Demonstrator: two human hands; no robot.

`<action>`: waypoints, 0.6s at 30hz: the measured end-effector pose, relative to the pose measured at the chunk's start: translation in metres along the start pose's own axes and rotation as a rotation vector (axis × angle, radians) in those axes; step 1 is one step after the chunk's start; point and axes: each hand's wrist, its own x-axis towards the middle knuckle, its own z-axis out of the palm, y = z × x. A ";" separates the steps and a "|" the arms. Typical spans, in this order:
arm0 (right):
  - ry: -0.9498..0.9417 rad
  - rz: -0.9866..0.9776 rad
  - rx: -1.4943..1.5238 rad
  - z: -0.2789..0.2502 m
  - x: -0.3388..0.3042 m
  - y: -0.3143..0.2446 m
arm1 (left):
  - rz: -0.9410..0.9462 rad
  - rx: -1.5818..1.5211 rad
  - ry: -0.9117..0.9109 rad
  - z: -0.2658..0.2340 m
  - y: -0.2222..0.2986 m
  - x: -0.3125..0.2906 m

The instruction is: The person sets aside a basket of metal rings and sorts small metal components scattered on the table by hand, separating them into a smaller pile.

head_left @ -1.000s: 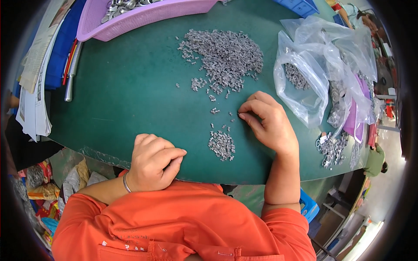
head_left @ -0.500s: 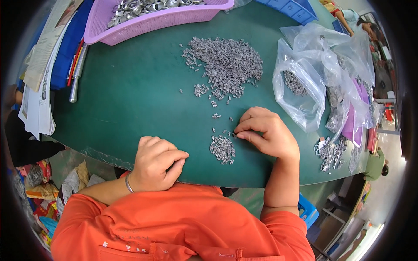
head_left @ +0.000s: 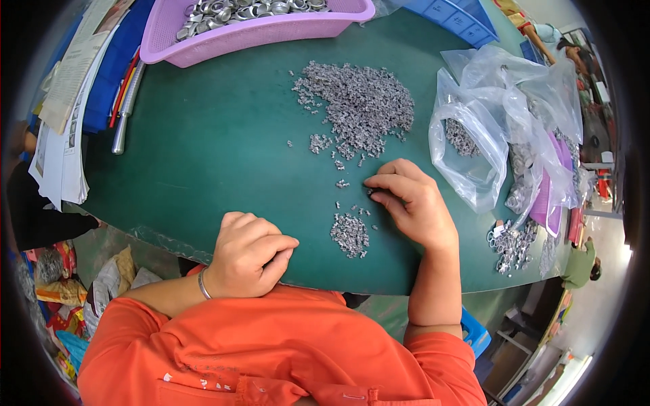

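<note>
My right hand [head_left: 416, 206] is over the table, palm down. Its thumb and index finger meet around a small grey metal part [head_left: 370, 192] at the tabletop. To the left and nearer me is a small heap of similar parts [head_left: 350, 236], with a few stray ones at its top. Farther off spreads the large pile of the same grey parts [head_left: 369, 105]. A short trail of loose parts [head_left: 342, 183] runs between the two. My left hand [head_left: 249, 254] rests by the table's near edge, loosely closed, with nothing seen in it.
A pink basket [head_left: 223, 49] of silvery rings stands at the back. Clear plastic bags [head_left: 467, 179] with metal parts lie to the right, beside a heap of small metal pieces [head_left: 512, 245]. A blue bin [head_left: 460, 24] is behind them. Papers [head_left: 64, 159] and a metal rod [head_left: 124, 122] are left.
My right hand has moved away from the small heap, slightly farther up the table, to a loose part. My left hand keeps its pose. The whole view has shifted a little.
</note>
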 end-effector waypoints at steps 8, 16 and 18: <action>0.093 0.131 -0.047 -0.020 -0.007 0.010 | -0.005 -0.016 0.004 0.000 0.000 0.000; 0.035 0.081 -0.001 -0.011 -0.005 0.009 | -0.009 -0.010 0.004 0.000 0.000 -0.001; -0.008 0.022 -0.051 -0.004 -0.001 0.006 | -0.009 -0.005 0.002 -0.001 0.001 0.000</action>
